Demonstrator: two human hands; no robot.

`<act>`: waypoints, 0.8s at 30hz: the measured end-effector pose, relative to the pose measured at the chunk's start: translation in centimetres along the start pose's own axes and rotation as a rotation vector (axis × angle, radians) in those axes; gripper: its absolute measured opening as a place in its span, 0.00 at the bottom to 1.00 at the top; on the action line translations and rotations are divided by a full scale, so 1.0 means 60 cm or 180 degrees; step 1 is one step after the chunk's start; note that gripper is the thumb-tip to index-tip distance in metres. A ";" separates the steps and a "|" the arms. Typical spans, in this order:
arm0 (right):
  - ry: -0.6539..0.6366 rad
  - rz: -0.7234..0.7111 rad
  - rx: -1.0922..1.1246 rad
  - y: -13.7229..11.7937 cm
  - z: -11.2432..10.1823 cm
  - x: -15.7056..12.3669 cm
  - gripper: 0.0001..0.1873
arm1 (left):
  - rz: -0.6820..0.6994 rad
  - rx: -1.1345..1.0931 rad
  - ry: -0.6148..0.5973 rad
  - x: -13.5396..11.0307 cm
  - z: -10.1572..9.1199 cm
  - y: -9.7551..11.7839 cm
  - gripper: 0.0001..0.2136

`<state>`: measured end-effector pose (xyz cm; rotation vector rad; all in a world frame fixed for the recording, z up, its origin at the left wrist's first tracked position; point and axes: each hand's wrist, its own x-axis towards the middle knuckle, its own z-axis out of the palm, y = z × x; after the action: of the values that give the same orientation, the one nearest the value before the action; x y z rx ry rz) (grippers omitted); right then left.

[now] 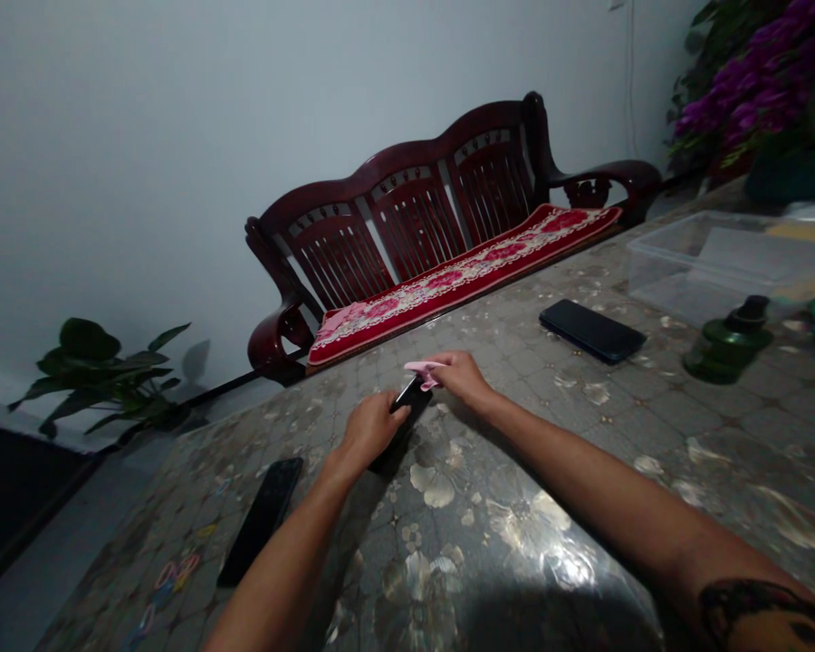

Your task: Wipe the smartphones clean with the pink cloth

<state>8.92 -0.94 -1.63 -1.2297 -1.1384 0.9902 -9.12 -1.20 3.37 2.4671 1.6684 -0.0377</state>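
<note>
My left hand [369, 429] is closed round the near end of a black smartphone [413, 400], which is tilted just above or against the tabletop. I cannot tell whether its lower edge touches the table. In my right hand [465, 377] a small pink cloth [426, 369] is pinched, pressed to the phone's far end. The fingertips are partly hidden by the cloth. Another black phone [262, 521] lies flat to the left of my left forearm. A dark phone-shaped item [592, 330] rests on the table to the right, beyond my right forearm.
The table [441, 552] has a flowered cover. Small coloured loops [177, 572] lie at its left. On the right stand a green bottle [730, 342] and a clear plastic box [672, 276], near purple flowers [761, 86]. Behind is a wooden bench [417, 195]; a leafy plant [91, 371] stands left.
</note>
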 end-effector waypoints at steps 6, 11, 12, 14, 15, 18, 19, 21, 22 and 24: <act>0.0253 -0.1053 -0.1374 -0.033 -0.003 -0.021 0.23 | 0.0117 -0.0312 0.0419 -0.013 0.000 -0.008 0.10; 0.0082 -0.1610 -0.1920 -0.057 0.002 -0.039 0.24 | 0.0250 -0.1001 0.0838 -0.022 0.008 -0.012 0.12; 0.0088 -0.1615 -0.1978 -0.059 0.000 -0.040 0.23 | 0.0276 -0.1165 0.0935 -0.023 0.011 -0.012 0.12; 0.0092 -0.1557 -0.2095 -0.062 -0.005 -0.039 0.22 | 0.0283 -0.1469 0.1110 -0.027 0.018 -0.011 0.12; 0.0095 -0.1500 -0.2146 -0.062 -0.008 -0.038 0.21 | 0.0261 -0.1608 0.1188 -0.028 0.021 -0.011 0.13; 0.0142 -0.1361 -0.2181 -0.062 -0.015 -0.034 0.19 | 0.0142 -0.2022 0.1380 -0.032 0.027 -0.011 0.14; 0.0160 -0.1389 -0.2138 -0.063 -0.016 -0.034 0.19 | 0.0103 -0.2159 0.1443 -0.032 0.028 -0.011 0.14; 0.0162 -0.1564 -0.2011 -0.065 -0.016 -0.034 0.20 | 0.0048 -0.2454 0.1554 -0.033 0.030 -0.014 0.14; 0.0153 -0.1661 -0.1953 -0.067 -0.017 -0.034 0.21 | 0.0029 -0.2598 0.1587 -0.033 0.032 -0.015 0.14; 0.0111 -0.1736 -0.1896 -0.071 -0.018 -0.035 0.22 | 0.0011 -0.2858 0.1632 -0.034 0.036 -0.016 0.14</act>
<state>9.46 -3.61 2.38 -1.2706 -1.6924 0.2154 -10.60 -3.05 1.35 1.8335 1.3602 1.1510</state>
